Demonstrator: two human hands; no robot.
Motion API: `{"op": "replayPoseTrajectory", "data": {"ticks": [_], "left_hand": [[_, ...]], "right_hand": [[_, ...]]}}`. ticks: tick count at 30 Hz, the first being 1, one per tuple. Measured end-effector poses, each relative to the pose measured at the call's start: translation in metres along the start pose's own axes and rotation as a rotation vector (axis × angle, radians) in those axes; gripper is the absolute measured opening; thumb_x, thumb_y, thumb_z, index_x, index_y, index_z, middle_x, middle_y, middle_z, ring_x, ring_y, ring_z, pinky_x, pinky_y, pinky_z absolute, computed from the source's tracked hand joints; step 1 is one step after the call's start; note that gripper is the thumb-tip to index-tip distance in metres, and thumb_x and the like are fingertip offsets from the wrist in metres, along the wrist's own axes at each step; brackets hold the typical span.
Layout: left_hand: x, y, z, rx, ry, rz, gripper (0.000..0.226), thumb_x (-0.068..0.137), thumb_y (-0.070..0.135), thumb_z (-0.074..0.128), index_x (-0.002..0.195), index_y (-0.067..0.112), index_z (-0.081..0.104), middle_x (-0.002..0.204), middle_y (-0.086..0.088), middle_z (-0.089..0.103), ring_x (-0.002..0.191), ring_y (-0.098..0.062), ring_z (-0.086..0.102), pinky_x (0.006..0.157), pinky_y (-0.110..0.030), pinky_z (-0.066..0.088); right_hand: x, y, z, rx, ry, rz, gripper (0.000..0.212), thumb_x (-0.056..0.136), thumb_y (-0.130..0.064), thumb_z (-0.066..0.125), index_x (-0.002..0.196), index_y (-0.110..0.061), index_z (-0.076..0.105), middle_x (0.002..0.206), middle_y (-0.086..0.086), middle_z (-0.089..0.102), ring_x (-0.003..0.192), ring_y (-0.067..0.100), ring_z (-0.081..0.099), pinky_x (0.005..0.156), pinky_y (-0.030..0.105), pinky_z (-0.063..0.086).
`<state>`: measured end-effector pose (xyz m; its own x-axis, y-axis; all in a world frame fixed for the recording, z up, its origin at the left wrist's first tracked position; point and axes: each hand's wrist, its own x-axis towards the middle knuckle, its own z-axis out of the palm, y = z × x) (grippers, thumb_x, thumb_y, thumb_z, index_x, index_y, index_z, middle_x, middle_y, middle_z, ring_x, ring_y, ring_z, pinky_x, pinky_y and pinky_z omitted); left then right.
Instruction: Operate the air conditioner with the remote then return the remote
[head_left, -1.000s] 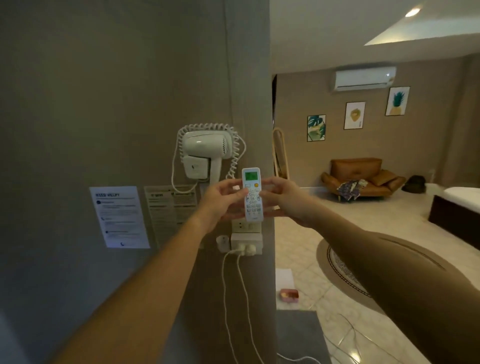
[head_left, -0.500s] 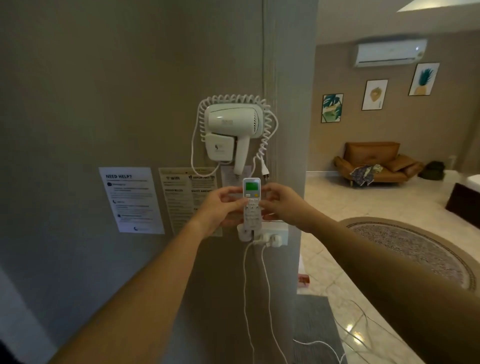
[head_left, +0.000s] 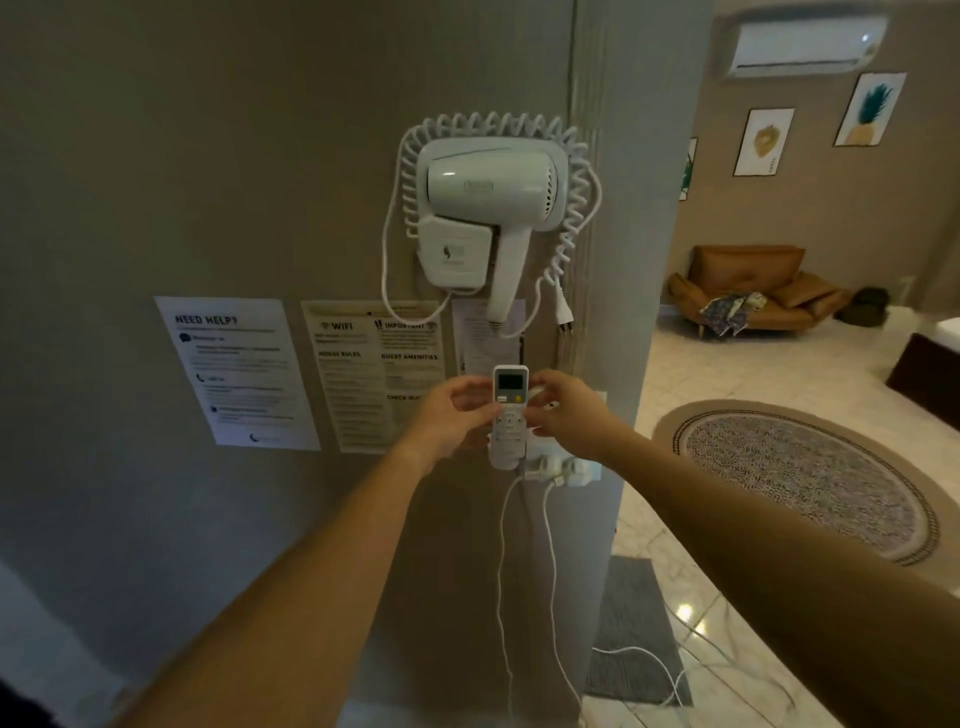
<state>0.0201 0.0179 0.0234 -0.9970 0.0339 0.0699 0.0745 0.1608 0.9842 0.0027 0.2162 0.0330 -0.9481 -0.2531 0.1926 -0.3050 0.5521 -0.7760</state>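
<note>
A white remote (head_left: 509, 410) with a small screen stands upright against the grey wall, its lower end sitting in a white wall holder (head_left: 503, 457). My left hand (head_left: 457, 415) grips its left side and my right hand (head_left: 566, 410) grips its right side. The white air conditioner (head_left: 802, 44) hangs high on the far wall at the upper right.
A white hair dryer (head_left: 488, 208) with a coiled cord hangs on the wall above the remote. Paper notices (head_left: 236, 371) are stuck to the left. A socket with white plugs (head_left: 563, 470) and hanging cables lies just right of the holder. A round rug (head_left: 800, 473) and a sofa (head_left: 748, 286) are on the right.
I have stepped closer to the wall. Both hands lowered the remote from in front of the socket down into the wall holder. Its screen went from lit green to dull.
</note>
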Motion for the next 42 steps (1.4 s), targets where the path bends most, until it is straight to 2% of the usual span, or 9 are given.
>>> {"op": "replayPoseTrajectory", "data": {"ticks": [5,7,9,12,17,22,36,39,42], "left_hand": [[0.024,-0.019,0.000,-0.026,0.004,0.002,0.036,0.096,-0.004,0.073,0.109,0.030,0.069,0.105,0.001,0.077,0.101,-0.019,0.074,0.073,-0.025,0.064],[0.034,-0.027,-0.001,-0.015,0.014,0.017,0.037,0.095,-0.005,0.074,0.110,0.028,0.069,0.110,-0.001,0.077,0.107,-0.020,0.073,0.074,-0.022,0.064],[0.043,-0.034,-0.001,-0.017,0.023,0.038,0.036,0.094,-0.007,0.074,0.116,0.022,0.071,0.115,-0.003,0.077,0.110,-0.020,0.074,0.078,-0.022,0.065],[0.052,-0.043,-0.002,0.035,0.038,0.089,0.035,0.093,-0.009,0.074,0.121,0.013,0.072,0.110,0.002,0.076,0.101,-0.005,0.072,0.081,-0.015,0.062],[0.062,-0.062,0.000,0.114,0.052,0.097,0.033,0.090,-0.006,0.078,0.113,0.018,0.075,0.102,0.009,0.077,0.097,0.000,0.072,0.099,-0.036,0.061],[0.068,-0.078,0.000,0.182,0.055,0.035,0.031,0.091,0.000,0.079,0.116,0.018,0.076,0.104,0.003,0.079,0.106,-0.017,0.075,0.104,-0.049,0.060],[0.068,-0.082,-0.002,0.224,0.037,-0.036,0.028,0.092,0.005,0.080,0.118,0.017,0.077,0.113,-0.005,0.080,0.111,-0.022,0.075,0.103,-0.050,0.060],[0.064,-0.075,-0.003,0.204,0.032,-0.049,0.029,0.095,0.010,0.078,0.123,0.015,0.076,0.116,-0.006,0.080,0.110,-0.021,0.075,0.101,-0.047,0.061],[0.059,-0.064,-0.006,0.201,0.062,-0.041,0.030,0.097,0.012,0.076,0.127,0.016,0.075,0.117,-0.004,0.078,0.112,-0.022,0.074,0.091,-0.039,0.064]], "right_hand": [[0.023,0.016,0.017,-0.071,0.033,0.015,0.028,0.097,-0.012,0.071,0.124,-0.016,0.065,0.098,-0.005,0.067,0.095,0.020,0.070,0.084,0.035,0.063],[0.031,0.022,0.023,-0.097,0.064,0.015,0.028,0.097,-0.012,0.069,0.124,-0.018,0.065,0.098,-0.008,0.067,0.091,0.015,0.068,0.085,0.037,0.062],[0.038,0.027,0.028,-0.114,0.081,0.013,0.028,0.098,-0.012,0.068,0.126,-0.018,0.065,0.099,-0.010,0.068,0.087,0.009,0.066,0.082,0.030,0.057],[0.044,0.035,0.036,-0.156,0.106,0.000,0.027,0.099,-0.015,0.067,0.126,-0.018,0.065,0.108,-0.003,0.073,0.094,0.014,0.066,0.087,0.033,0.056],[0.048,0.042,0.045,-0.208,0.111,-0.013,0.021,0.099,-0.017,0.068,0.119,-0.019,0.071,0.095,-0.006,0.070,0.087,0.014,0.067,0.085,0.034,0.058],[0.053,0.051,0.049,-0.348,0.043,-0.006,0.013,0.099,-0.014,0.068,0.109,-0.017,0.075,0.096,0.002,0.077,0.085,0.018,0.070,0.088,0.038,0.060],[0.053,0.050,0.055,-0.368,0.030,0.083,0.017,0.100,-0.017,0.068,0.114,-0.015,0.074,0.105,0.007,0.078,0.095,0.024,0.073,0.094,0.037,0.058],[0.049,0.048,0.049,-0.318,0.023,0.064,0.021,0.099,-0.015,0.068,0.119,-0.013,0.075,0.109,0.004,0.079,0.099,0.021,0.074,0.090,0.028,0.055],[0.047,0.047,0.040,-0.260,0.044,0.032,0.024,0.097,-0.012,0.068,0.120,-0.016,0.075,0.109,0.004,0.078,0.097,0.020,0.074,0.092,0.035,0.060]]}}
